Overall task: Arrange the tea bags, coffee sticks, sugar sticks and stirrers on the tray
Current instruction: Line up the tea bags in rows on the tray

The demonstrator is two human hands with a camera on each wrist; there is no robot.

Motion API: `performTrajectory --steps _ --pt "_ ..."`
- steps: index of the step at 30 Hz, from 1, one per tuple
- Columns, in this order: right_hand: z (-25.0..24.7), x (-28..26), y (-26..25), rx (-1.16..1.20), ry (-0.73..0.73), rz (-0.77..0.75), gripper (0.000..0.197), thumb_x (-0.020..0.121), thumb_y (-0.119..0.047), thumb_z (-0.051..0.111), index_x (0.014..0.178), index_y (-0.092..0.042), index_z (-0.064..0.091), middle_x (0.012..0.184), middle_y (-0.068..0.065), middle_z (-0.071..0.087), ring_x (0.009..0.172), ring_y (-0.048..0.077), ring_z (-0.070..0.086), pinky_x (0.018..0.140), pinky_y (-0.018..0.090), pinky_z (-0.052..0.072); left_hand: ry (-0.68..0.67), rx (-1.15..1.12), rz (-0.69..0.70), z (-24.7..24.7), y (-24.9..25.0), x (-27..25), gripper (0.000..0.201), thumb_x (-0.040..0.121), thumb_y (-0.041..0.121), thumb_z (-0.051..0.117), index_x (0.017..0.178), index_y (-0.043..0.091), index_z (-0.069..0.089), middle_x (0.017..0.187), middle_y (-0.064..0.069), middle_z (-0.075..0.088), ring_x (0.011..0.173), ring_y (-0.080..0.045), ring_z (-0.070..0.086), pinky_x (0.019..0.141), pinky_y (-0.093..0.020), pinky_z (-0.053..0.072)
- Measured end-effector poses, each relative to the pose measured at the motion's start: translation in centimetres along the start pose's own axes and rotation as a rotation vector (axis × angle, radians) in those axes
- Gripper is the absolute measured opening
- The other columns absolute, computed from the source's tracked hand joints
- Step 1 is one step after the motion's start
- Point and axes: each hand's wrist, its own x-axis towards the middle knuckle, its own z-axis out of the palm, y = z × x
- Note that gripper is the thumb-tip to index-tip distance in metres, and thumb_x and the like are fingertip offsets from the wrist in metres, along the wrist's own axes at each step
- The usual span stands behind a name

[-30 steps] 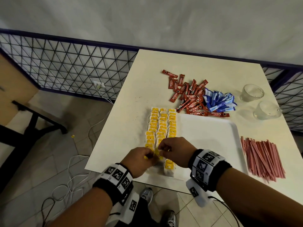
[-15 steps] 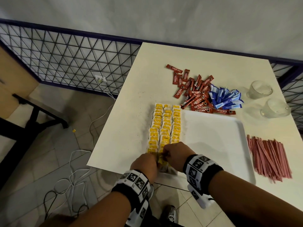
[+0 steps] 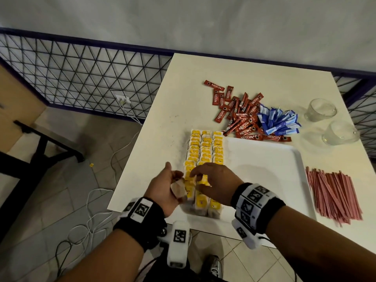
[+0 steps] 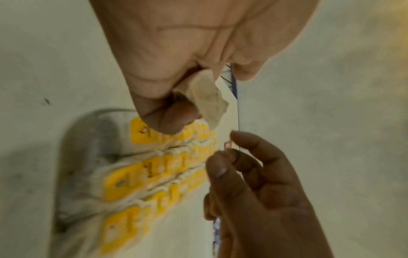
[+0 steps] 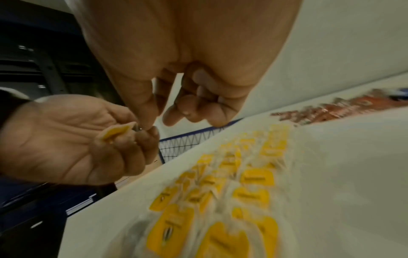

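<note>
1. Head view: a single tea bag (image 3: 179,189) was held in the curled fingers of the left hand (image 3: 165,188), just off the near left corner of the white tray (image 3: 264,169).
2. The right hand (image 3: 215,183) was seen above the near end of the tea bag rows (image 3: 205,157), its fingers bent; from the right wrist view, thumb and forefinger appeared to be pinching at the held bag's yellow tag (image 5: 115,132) or its string, though whether anything was truly gripped could not be told.
3. Three rows of yellow-tagged tea bags were already laid along the tray's left edge, overlapping like shingles.
4. Off the tray were still left the red coffee sticks (image 3: 240,117) and blue sugar sticks (image 3: 278,123) beyond its far edge, and the pink stirrers (image 3: 333,192) to its right, on the table (image 3: 183,98); two glass cups (image 3: 329,121) stood at the far right.
5. The step in hand was judged to be the adding of this bag to a row. It would be done best if the string were first tucked and the tag turned face up, and the bag then lowered onto the near end of a row, overlapping its neighbour as the others did.
6. Light pressure would be called for, since the laid bags could easily be dragged out of line.
</note>
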Motion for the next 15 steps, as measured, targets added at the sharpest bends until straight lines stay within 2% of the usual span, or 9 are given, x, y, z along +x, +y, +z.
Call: performTrajectory --steps 2,4,9,11,13,15 --pt "-0.3 0.2 -0.7 -0.014 -0.036 -0.113 0.040 0.083 -0.019 0.067 0.120 -0.032 0.060 0.106 -0.006 0.058 0.079 -0.004 0.045 0.070 0.009 0.033 -0.083 -0.083 -0.060 0.4 0.8 -0.5 0.054 0.097 0.058 0.029 0.082 0.012 0.052 0.071 -0.007 0.054 0.056 -0.022 0.049 0.054 -0.027 0.035" --pt "-0.7 0.2 -1.3 -0.046 -0.041 -0.173 0.041 0.085 -0.019 0.065 0.123 -0.034 0.060 0.110 -0.005 0.056 0.089 0.004 0.048 0.074 0.010 0.034 -0.137 -0.082 -0.074 0.9 1.1 -0.6 0.058 0.095 0.062 0.027 0.086 0.011 0.052 0.071 -0.008 0.056 0.058 -0.022 0.050 0.056 -0.028 0.036" --pt "-1.6 -0.1 -2.0 -0.066 -0.008 -0.198 0.023 0.089 -0.019 0.062 0.106 -0.030 0.071 0.111 -0.003 0.055 0.096 0.016 0.058 0.083 0.033 0.048 -0.177 -0.069 -0.102 2.0 1.0 -0.8 0.061 0.094 0.065 0.027 0.096 0.010 0.055 0.063 -0.007 0.054 0.044 -0.018 0.047 0.051 -0.024 0.033" --pt "-1.6 -0.1 -1.8 -0.047 0.021 -0.201 0.019 0.089 -0.020 0.061 0.103 -0.028 0.072 0.110 -0.003 0.055 0.095 0.016 0.058 0.082 0.036 0.049 -0.181 -0.049 -0.100 2.1 0.9 -0.8 0.063 0.092 0.067 0.029 0.096 0.010 0.056 0.061 -0.008 0.052 0.045 -0.020 0.046 0.054 -0.025 0.035" --pt "-1.8 -0.1 -1.8 -0.049 0.050 -0.172 0.017 0.090 -0.022 0.059 0.102 -0.025 0.071 0.108 -0.002 0.055 0.095 0.016 0.057 0.082 0.035 0.048 -0.195 0.050 -0.040 2.0 1.1 -1.0 0.059 0.092 0.065 0.034 0.093 0.012 0.059 0.068 -0.009 0.056 0.057 -0.025 0.054 0.061 -0.032 0.042" --pt "-2.2 0.1 -1.8 -0.081 0.053 -0.124 0.021 0.091 -0.029 0.054 0.104 -0.022 0.069 0.103 0.000 0.059 0.092 0.018 0.056 0.081 0.034 0.046 -0.233 0.234 0.180 1.5 1.0 -1.2 0.036 0.085 0.051 0.053 0.093 0.016 0.062 0.080 -0.005 0.063 0.071 -0.024 0.059 0.068 -0.036 0.047"
